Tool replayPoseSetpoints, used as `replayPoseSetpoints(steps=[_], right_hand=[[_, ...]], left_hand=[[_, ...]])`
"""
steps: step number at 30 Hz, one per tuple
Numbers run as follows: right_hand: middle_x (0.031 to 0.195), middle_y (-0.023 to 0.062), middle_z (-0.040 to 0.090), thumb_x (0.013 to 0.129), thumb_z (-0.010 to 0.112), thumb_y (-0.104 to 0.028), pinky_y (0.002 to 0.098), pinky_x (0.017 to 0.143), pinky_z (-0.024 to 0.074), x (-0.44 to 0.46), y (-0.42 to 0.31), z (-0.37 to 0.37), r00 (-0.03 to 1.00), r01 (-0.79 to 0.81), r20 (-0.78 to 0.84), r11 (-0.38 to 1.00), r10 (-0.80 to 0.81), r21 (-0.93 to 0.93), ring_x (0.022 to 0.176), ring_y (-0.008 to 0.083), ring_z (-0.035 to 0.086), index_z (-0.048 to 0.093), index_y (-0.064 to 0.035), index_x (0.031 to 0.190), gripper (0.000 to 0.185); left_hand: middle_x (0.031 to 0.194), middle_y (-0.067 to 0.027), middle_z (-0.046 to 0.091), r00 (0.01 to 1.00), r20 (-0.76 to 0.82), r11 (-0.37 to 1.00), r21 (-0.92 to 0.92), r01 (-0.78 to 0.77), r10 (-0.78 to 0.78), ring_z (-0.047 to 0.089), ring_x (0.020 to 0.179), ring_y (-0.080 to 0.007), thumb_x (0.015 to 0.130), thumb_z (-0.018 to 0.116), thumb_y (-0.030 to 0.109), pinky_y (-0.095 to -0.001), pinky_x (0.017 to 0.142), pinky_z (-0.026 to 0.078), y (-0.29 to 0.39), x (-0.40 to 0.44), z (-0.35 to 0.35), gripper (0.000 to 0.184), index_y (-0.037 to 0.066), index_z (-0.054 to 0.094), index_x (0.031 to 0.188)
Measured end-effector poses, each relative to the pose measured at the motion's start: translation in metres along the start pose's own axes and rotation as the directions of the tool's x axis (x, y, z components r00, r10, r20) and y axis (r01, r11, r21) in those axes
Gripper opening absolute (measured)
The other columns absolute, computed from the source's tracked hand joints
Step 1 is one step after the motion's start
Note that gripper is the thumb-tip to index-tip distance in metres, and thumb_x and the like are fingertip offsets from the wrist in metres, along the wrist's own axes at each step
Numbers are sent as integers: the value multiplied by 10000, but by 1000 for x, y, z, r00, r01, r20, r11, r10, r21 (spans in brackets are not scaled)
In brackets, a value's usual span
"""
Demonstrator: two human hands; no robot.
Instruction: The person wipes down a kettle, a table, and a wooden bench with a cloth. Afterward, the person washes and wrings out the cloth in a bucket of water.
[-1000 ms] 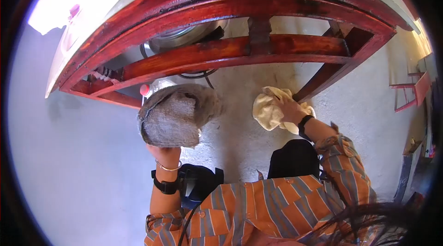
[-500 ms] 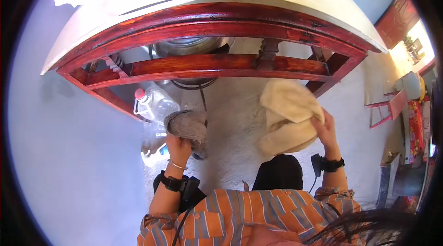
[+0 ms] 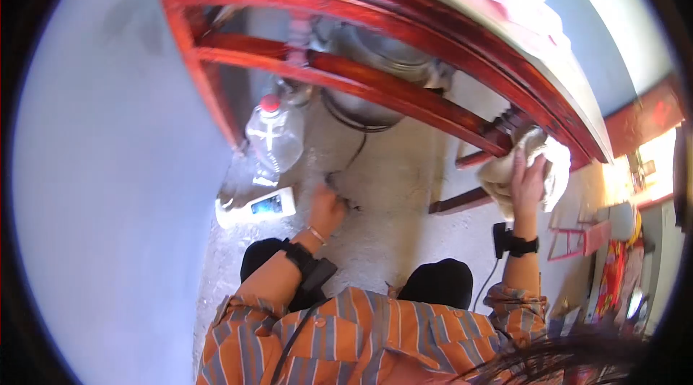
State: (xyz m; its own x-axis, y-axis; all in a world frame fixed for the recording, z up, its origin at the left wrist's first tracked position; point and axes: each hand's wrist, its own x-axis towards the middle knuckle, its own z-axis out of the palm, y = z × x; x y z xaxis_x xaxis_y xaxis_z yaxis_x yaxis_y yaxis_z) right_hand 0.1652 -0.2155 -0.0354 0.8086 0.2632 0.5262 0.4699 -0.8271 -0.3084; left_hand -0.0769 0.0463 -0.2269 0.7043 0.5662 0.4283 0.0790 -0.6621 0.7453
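Note:
My right hand (image 3: 529,181) is closed on a cream cloth (image 3: 556,172), which lies against the right end of the red wooden table frame (image 3: 390,85). Low over the floor, my left hand (image 3: 328,210) has its fingers closed at the edge of a grey-brown cloth (image 3: 346,188). That cloth is blurred and hard to tell from the floor. A clear plastic bottle (image 3: 278,141) with a red cap stands to the left of it. A white object with a small blue screen (image 3: 267,205) lies below the bottle.
Under the table are a metal pot (image 3: 386,53) and a black cable (image 3: 355,154). A pale cover (image 3: 577,100) lies over the tabletop. A small red stool (image 3: 588,238) stands at the right. On the left is a plain wall (image 3: 108,168).
The view has turned and shifted. My right hand has brought the cream cloth up against the table frame. My left hand has moved right and lower, away from the bottle, and its cloth shows less clearly.

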Motion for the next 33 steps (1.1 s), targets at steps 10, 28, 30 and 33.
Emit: replayPoseSetpoints(steps=[10,28,30,33], right_hand=[[1119,247,474,841,386,-382,423,869,364,100,-23,-2,813,325,570,904,-118,-278,1019,367,468,517,6,1037,454],[765,276,540,786,487,-158,471,642,402,73,-33,-8,867,456,294,878,-402,-143,732,433,514,542,49,840,221],[770,230,545,819,473,-177,442,628,420,41,-69,-34,835,546,170,826,-523,-140,702,381,527,560,18,802,214],[830,185,573,815,466,-78,365,650,444,-11,-78,-29,809,587,-28,804,-587,97,749,323,564,544,17,838,125]], left_hand=[[932,-198,492,984,131,985,-141,-101,120,460,899,-375,621,543,31,-416,780,398,21,13,-15,287,9,539,907],[978,-162,530,994,82,984,-161,82,-69,515,897,-335,654,601,38,-362,769,428,15,18,-31,369,27,506,1011],[985,-162,531,991,93,979,-168,115,-101,516,903,-333,658,600,35,-359,773,426,14,19,-32,373,32,502,1018],[988,-161,531,996,-44,974,-219,62,-73,519,907,-328,687,591,39,-350,780,423,23,31,-43,347,35,495,1020]])
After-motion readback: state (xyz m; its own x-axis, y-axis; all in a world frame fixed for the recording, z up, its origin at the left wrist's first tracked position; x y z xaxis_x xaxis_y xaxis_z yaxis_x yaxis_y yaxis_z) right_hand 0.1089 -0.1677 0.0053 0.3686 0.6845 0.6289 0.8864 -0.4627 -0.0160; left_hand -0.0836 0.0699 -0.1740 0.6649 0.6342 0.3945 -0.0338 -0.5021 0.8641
